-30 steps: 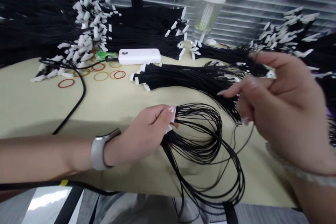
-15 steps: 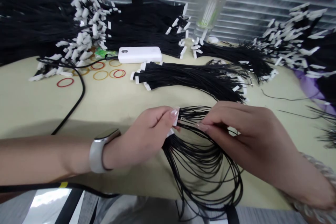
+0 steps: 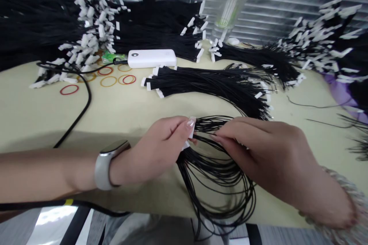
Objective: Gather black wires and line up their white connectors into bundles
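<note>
My left hand (image 3: pixel 159 151), wearing a watch (image 3: pixel 107 166) on its wrist, is closed around a white connector (image 3: pixel 192 130). The thumb presses on the connector's face, and a second white connector (image 3: pixel 186 145) shows just below. Black wires (image 3: pixel 221 168) run out to the right and loop down past the table edge. Close to the held connector, my right hand (image 3: pixel 270 153) pinches a thin black wire (image 3: pixel 211 134) between thumb and forefinger. The far end of that wire is lost among the loops.
Behind my hands lies a bundle of black wires (image 3: pixel 198 82) with white connectors. A white power bank (image 3: pixel 151 58), rubber bands (image 3: pixel 108 81) and a clear bottle (image 3: pixel 231 7) stand or lie farther back. Larger wire piles (image 3: pixel 34 26) fill the back. A black cable (image 3: pixel 74 124) crosses the left side.
My right hand has shifted slightly left and down, its fingertips closer to the connector. The hanging loops have swung a little left. My left hand keeps its grip.
</note>
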Demonstrator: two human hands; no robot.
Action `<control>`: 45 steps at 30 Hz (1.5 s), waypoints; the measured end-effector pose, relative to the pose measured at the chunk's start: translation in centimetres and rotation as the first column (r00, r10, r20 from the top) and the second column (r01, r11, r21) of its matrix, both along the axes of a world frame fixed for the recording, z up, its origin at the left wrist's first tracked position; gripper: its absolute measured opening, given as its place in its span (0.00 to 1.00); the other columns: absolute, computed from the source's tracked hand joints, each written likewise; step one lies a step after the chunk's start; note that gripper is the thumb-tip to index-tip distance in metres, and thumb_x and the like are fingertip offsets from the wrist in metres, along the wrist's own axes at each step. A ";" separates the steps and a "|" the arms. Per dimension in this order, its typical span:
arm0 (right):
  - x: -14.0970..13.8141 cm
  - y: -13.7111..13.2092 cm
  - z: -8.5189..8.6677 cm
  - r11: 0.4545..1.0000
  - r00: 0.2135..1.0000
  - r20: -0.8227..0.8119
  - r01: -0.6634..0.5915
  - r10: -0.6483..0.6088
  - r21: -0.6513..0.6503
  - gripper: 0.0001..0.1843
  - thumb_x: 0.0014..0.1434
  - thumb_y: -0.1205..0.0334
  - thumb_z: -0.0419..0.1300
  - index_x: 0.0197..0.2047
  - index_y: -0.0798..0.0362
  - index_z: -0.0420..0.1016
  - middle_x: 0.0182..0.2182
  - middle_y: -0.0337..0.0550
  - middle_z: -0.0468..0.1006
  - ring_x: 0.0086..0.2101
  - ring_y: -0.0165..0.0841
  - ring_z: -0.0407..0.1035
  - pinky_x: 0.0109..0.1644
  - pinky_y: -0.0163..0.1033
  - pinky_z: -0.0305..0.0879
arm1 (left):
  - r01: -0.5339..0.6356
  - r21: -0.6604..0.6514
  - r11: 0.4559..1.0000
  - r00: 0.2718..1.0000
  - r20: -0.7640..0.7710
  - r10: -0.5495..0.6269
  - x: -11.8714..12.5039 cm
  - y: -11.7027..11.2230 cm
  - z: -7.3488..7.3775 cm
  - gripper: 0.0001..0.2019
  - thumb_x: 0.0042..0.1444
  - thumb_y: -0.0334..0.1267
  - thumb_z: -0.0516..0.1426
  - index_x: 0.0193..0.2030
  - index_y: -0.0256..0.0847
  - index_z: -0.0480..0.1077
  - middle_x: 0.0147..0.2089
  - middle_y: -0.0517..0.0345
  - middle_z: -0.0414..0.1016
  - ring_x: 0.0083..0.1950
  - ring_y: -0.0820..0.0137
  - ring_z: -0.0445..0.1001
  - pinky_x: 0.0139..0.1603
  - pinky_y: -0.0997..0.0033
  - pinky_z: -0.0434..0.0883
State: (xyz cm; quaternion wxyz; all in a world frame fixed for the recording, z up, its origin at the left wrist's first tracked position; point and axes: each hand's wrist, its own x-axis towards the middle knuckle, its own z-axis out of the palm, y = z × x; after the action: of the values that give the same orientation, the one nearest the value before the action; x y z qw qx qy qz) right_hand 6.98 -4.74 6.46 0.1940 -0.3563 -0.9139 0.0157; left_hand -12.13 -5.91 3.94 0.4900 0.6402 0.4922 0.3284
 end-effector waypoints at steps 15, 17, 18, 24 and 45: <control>-0.2 -0.5 -0.9 0.969 0.989 0.029 -0.151 0.148 0.196 0.03 0.53 0.69 0.54 0.32 0.54 0.66 0.34 0.41 0.72 0.36 0.31 0.66 0.35 0.37 0.60 | 0.015 0.019 1.000 0.993 -0.114 -0.013 0.0 -0.2 0.7 0.17 0.58 0.43 0.42 0.21 0.38 0.55 0.21 0.65 0.55 0.23 0.78 0.53 0.24 0.79 0.54; -0.3 -0.6 -0.9 0.969 0.988 0.015 -0.157 0.157 0.189 0.03 0.53 0.70 0.54 0.33 0.54 0.66 0.34 0.41 0.72 0.36 0.30 0.65 0.36 0.37 0.60 | 0.018 0.026 1.000 0.993 -0.120 -0.015 0.1 -0.2 0.7 0.17 0.58 0.43 0.43 0.21 0.38 0.56 0.21 0.65 0.56 0.23 0.78 0.54 0.24 0.78 0.54; -0.3 -0.6 -0.9 0.970 0.987 0.016 -0.160 0.160 0.181 0.04 0.53 0.70 0.54 0.33 0.54 0.66 0.34 0.41 0.72 0.35 0.29 0.65 0.35 0.36 0.60 | 0.024 0.024 0.999 0.993 -0.119 -0.020 0.1 -0.2 0.7 0.17 0.58 0.43 0.42 0.21 0.38 0.57 0.21 0.65 0.57 0.23 0.78 0.55 0.24 0.78 0.55; -0.4 -0.4 -0.9 0.988 0.991 0.079 -0.114 0.106 0.106 0.02 0.54 0.68 0.52 0.32 0.53 0.65 0.32 0.41 0.70 0.32 0.29 0.63 0.32 0.36 0.56 | 0.018 0.006 1.000 0.995 -0.099 -0.017 0.1 -0.2 0.5 0.17 0.58 0.44 0.42 0.23 0.37 0.58 0.22 0.64 0.59 0.25 0.78 0.57 0.26 0.78 0.57; -2.1 -1.9 -1.0 0.704 0.994 -0.004 -0.082 0.112 -0.705 0.15 0.58 0.64 0.45 0.20 0.57 0.53 0.16 0.32 0.58 0.20 0.19 0.51 0.25 0.28 0.48 | -0.178 -0.042 0.983 0.984 -0.008 0.178 0.0 0.5 -0.1 0.19 0.57 0.49 0.42 0.24 0.38 0.60 0.23 0.63 0.61 0.26 0.76 0.60 0.25 0.78 0.59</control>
State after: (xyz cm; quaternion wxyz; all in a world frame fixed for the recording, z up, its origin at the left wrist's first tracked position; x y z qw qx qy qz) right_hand 4.89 -6.60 5.44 0.0247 -0.3549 -0.8599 0.3660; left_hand -12.16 -5.40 3.80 0.4709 0.5839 0.5553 0.3590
